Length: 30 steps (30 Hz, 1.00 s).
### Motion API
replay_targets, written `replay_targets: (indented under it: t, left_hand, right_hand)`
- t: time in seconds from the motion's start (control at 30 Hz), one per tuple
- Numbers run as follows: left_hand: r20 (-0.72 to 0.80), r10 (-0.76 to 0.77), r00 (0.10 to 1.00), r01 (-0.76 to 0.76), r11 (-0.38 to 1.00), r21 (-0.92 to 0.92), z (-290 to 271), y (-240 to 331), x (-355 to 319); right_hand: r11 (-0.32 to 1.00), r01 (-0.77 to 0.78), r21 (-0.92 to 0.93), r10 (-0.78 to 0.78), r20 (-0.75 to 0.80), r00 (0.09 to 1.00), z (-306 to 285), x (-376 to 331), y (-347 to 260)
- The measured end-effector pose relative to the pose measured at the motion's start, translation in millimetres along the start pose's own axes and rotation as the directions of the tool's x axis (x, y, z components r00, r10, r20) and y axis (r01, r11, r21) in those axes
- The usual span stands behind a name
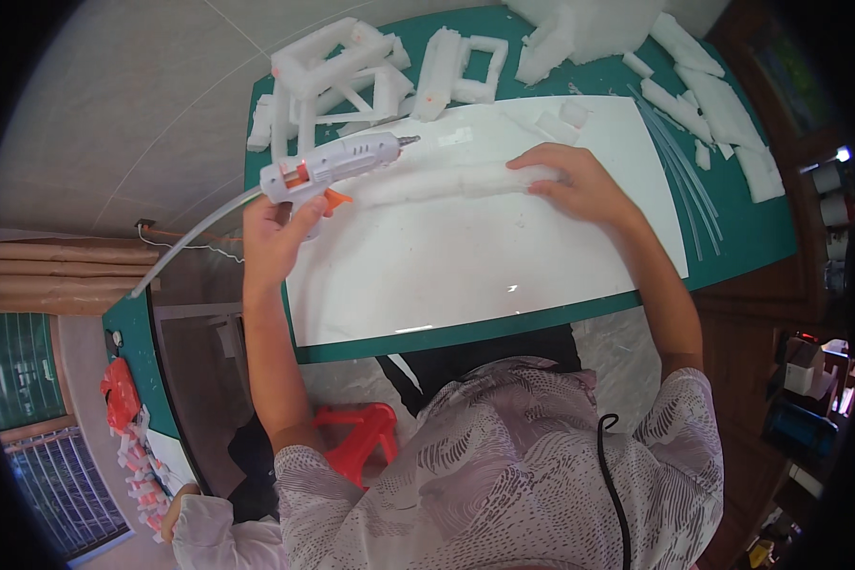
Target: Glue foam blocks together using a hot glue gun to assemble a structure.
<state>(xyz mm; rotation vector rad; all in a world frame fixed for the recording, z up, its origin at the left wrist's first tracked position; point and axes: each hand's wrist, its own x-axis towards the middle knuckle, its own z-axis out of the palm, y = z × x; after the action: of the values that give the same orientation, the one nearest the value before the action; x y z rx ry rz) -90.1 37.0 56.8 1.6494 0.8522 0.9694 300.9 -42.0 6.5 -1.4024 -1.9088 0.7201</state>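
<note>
My left hand (274,239) is wrapped round the handle of a white hot glue gun (342,160) with an orange trigger. Its metal nozzle points right, and a long translucent glue stick (195,231) sticks out of its back end. To the right, my right hand (587,185) pinches the right end of a long white foam strip (437,182) between thumb and fingers. The strip lies across the white board (427,266), and its left end reaches close to the trigger. The nozzle is apart from the strip, beyond it.
Foam frames (347,71) stand at the back left of the green table mat (750,237). Foam offcuts (679,109) and several clear glue sticks (684,180) lie at the right. A red stool (361,432) is below the table. Another person's sleeve (214,527) shows at the lower left.
</note>
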Motion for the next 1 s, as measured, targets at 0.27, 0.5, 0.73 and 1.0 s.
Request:
replay_targets:
  t: [0.27,0.5,0.73,1.0]
  left_hand:
    - [0.243,-0.147,0.959,0.138,0.989,0.056,-12.1,-9.6,6.5]
    - [0.418,-0.331,0.846,0.246,0.938,0.245,4.1,-15.9,46.3]
    - [0.467,-0.342,0.816,0.316,0.939,0.136,20.4,-19.1,53.9]
    - [0.468,-0.357,0.808,0.360,0.929,0.088,15.7,-28.3,55.6]
  right_hand:
    - [1.000,-0.024,-0.008,0.025,0.264,0.964,-9.7,4.9,-15.1]
    - [0.979,-0.052,-0.196,0.118,0.341,0.933,-14.3,11.8,-17.8]
    - [0.998,-0.006,-0.064,0.023,0.255,0.967,-9.8,2.0,-9.4]
    - [0.998,0.003,-0.066,0.012,0.234,0.972,-6.9,2.4,-6.4]
